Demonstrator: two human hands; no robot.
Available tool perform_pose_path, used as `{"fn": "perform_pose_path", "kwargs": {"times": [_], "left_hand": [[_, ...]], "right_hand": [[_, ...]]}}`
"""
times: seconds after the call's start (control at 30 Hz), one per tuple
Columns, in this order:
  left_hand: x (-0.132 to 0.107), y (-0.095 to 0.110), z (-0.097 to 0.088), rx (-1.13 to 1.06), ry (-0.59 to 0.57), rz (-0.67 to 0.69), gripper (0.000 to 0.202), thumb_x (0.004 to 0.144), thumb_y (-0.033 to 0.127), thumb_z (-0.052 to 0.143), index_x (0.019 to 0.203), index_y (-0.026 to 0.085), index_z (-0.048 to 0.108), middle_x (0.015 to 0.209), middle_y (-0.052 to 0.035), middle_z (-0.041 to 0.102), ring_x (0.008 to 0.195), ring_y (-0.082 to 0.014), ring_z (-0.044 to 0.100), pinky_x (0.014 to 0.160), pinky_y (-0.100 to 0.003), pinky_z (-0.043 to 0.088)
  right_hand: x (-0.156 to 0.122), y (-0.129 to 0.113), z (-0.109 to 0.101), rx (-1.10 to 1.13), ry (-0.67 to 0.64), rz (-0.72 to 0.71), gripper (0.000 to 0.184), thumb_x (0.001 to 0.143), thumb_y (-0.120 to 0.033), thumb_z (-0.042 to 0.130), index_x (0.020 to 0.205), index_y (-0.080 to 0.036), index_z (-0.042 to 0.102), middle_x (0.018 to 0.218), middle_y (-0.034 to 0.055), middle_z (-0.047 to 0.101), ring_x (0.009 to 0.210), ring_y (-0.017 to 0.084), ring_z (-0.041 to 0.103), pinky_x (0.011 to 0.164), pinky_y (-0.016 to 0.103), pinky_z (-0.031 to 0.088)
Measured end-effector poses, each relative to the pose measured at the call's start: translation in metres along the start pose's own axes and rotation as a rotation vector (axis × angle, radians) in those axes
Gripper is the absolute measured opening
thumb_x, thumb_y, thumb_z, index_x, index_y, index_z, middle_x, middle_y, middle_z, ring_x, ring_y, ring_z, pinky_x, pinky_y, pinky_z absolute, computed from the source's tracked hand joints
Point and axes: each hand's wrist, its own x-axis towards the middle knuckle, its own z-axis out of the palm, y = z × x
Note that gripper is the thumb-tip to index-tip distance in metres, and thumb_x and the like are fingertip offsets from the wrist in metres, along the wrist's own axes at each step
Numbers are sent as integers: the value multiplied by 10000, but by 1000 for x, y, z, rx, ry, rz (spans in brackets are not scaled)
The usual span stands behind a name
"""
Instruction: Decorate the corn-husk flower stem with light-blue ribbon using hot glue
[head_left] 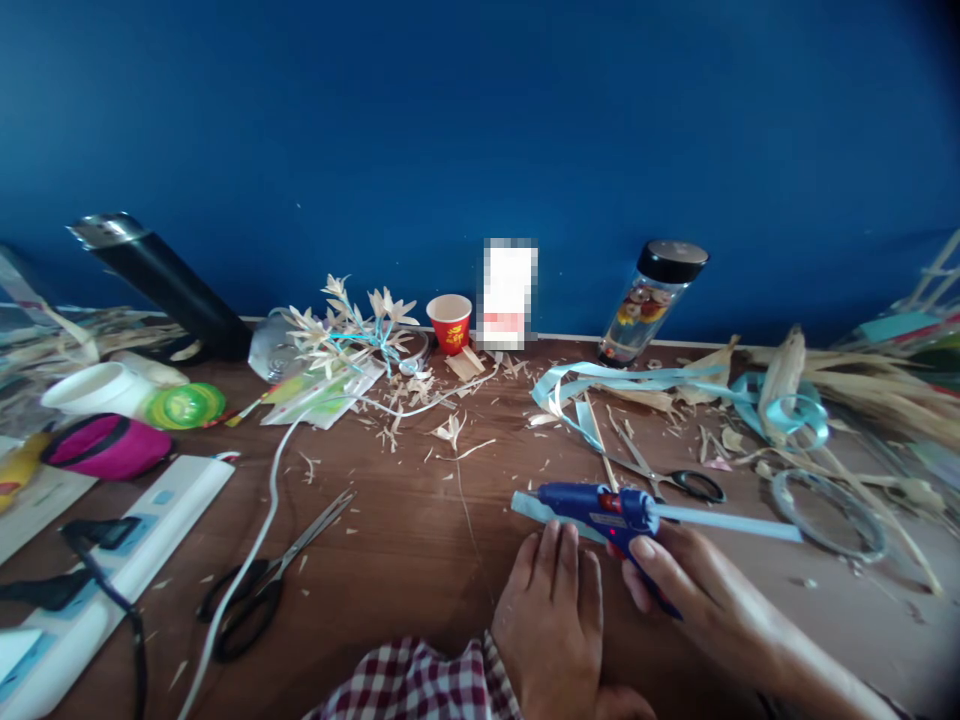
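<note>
My right hand [694, 580] is closed around the handle of a blue hot glue gun [585, 502]. A long pale glue stick [731, 522] sticks out of its back, and its nozzle points left. Under the gun, a strip of light blue ribbon [529, 508] lies on the table. My left hand [551, 610] rests palm down with the fingers stretched out, their tips at the ribbon's near edge. A small husk flower [450, 432] on a thin stem lies ahead of it.
Scissors [277, 570] lie at left under a white cord [271, 490], beside a power strip [184, 500]. More scissors [660, 478] and a tape ring [780, 500] are at right. At the back stand a flower bunch [367, 330], red paper cup [450, 325] and glass bottle [645, 310].
</note>
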Motion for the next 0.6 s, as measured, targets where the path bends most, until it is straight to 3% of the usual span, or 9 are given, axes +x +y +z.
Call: {"fn": "perform_pose_path", "kwargs": {"times": [0.3,0.47,0.6], "left_hand": [[-1,0,0,8,-18,10,1001,595,855,303,1153,68,568,1184,-195,612,1150,-337,492,955,-460,362],[1,-5,-6,22,-132,59,965,632,837,280,1154,79,571,1212,-195,596,1139,-330,513,942,-453,369],[0,-12,-7,18,-183,124,939,669,807,300,1203,71,537,1271,-216,542,1196,-357,448,972,-482,314]], "right_hand": [[2,3,0,62,45,12,465,940,-453,290,622,-187,501,575,7,547,542,134,497,565,259,407],[-11,7,-20,17,298,-8,432,926,-462,296,627,-210,482,567,11,518,521,142,475,516,267,399],[-32,32,-38,-113,591,5,273,903,-418,350,1028,-223,494,672,14,580,597,174,554,567,284,447]]}}
